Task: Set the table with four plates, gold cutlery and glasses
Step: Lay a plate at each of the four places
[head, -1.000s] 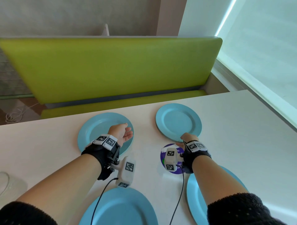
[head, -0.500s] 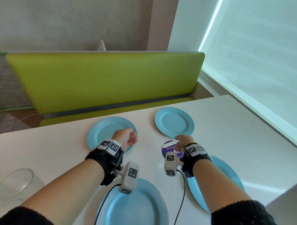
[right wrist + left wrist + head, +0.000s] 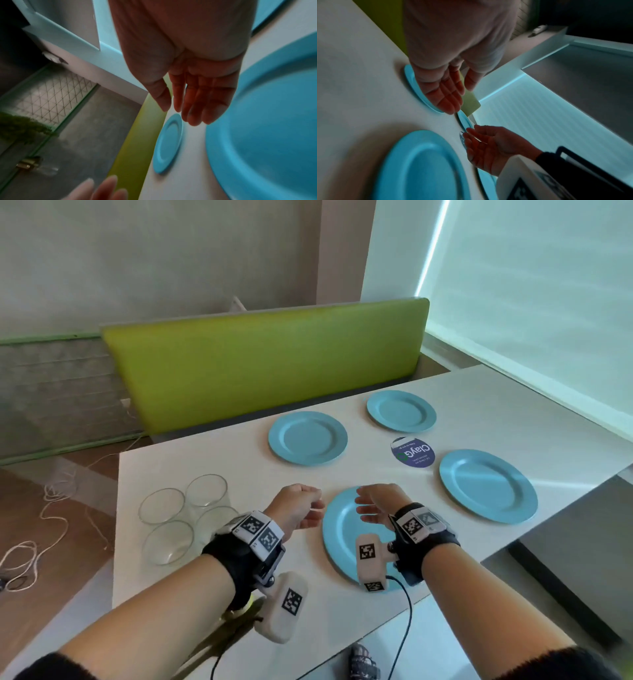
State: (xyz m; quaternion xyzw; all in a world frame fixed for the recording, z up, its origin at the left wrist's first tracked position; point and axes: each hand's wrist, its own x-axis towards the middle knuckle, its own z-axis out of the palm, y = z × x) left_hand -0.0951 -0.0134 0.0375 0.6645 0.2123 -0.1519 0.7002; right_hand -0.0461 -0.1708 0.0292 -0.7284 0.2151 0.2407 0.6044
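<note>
Four clear glasses [image 3: 186, 517] stand clustered at the worktop's [image 3: 239, 474] left end. The left hand [image 3: 296, 510] hovers beside them, fingers [image 3: 447, 94] relaxed and empty. The right hand [image 3: 378, 503], equally loose, hangs over the nearest of four blue plates [image 3: 339, 529].

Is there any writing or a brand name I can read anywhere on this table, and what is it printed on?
"ClayGo": large white letters, seen upside down from the head camera, on the round purple sticker lying on the table between the blue plates.
Smaller lines of print on the same sticker: too small to read.
Black-and-white square codes on the wrist bands: patterns only, no words.
</note>
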